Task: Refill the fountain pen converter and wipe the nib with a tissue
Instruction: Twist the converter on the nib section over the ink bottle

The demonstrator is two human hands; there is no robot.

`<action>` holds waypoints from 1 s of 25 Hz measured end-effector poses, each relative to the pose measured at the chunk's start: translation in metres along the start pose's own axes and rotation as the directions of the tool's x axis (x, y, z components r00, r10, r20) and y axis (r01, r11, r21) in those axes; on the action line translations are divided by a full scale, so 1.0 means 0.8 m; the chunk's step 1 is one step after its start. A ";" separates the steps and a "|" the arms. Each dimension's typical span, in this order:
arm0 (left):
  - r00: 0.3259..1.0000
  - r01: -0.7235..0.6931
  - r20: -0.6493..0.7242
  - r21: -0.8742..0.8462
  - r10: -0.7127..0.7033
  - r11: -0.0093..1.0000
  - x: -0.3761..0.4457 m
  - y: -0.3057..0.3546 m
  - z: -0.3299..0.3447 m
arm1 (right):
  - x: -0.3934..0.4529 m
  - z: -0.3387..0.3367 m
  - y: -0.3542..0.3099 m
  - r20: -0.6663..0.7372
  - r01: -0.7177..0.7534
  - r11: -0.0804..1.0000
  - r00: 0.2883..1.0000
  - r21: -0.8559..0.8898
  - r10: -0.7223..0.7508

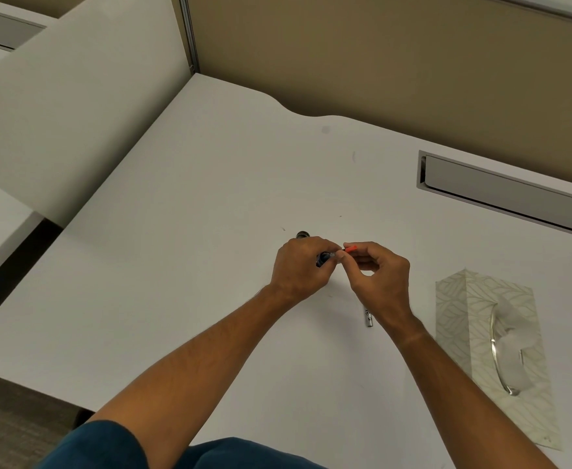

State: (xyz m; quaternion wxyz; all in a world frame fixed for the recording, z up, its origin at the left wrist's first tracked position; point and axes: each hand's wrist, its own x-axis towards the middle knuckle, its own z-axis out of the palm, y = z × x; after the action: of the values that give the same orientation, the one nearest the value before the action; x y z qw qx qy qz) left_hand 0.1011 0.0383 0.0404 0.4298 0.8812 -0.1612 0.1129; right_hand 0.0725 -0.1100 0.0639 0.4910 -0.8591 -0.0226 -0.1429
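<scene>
My left hand (299,265) grips the dark blue pen section (323,258) above the white desk (176,265). My right hand (381,275) pinches the red end of the converter (350,248), which meets the section between the two hands. A dark round object (302,235), maybe an ink bottle, peeks out behind my left hand. A silver pen part (368,319) lies on the desk under my right wrist. The nib is hidden by my fingers.
A patterned tissue box (491,350) with a tissue poking out lies flat at the right. A recessed grey cable tray (508,192) sits at the far right of the desk. Partition walls stand behind and to the left.
</scene>
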 end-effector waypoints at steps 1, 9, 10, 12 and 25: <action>1.000 0.005 0.004 0.004 -0.005 1.000 0.000 0.000 0.000 | 0.000 0.000 0.000 0.002 -0.003 1.000 1.000 -0.002 0.003; 1.000 0.027 0.015 0.027 -0.028 0.999 0.000 0.001 0.000 | 0.002 0.002 0.002 0.008 -0.007 1.000 1.000 -0.021 0.007; 0.999 0.030 0.015 0.028 -0.030 0.999 0.000 0.001 0.000 | 0.001 0.003 0.001 0.011 -0.009 1.000 1.000 -0.019 0.009; 0.999 0.029 0.012 0.027 -0.030 0.999 0.000 0.001 -0.001 | 0.001 0.003 0.001 0.013 -0.014 1.000 1.000 -0.015 0.014; 0.997 0.067 0.031 0.046 -0.069 0.997 0.000 0.000 0.002 | 0.006 -0.012 -0.003 0.046 0.036 0.999 0.998 -0.035 -0.034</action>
State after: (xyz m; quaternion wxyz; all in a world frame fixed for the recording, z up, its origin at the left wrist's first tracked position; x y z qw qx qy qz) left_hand 0.1013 0.0371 0.0397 0.4110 0.8973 -0.1355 0.0875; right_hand 0.0748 -0.1173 0.0720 0.4721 -0.8703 -0.0464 -0.1323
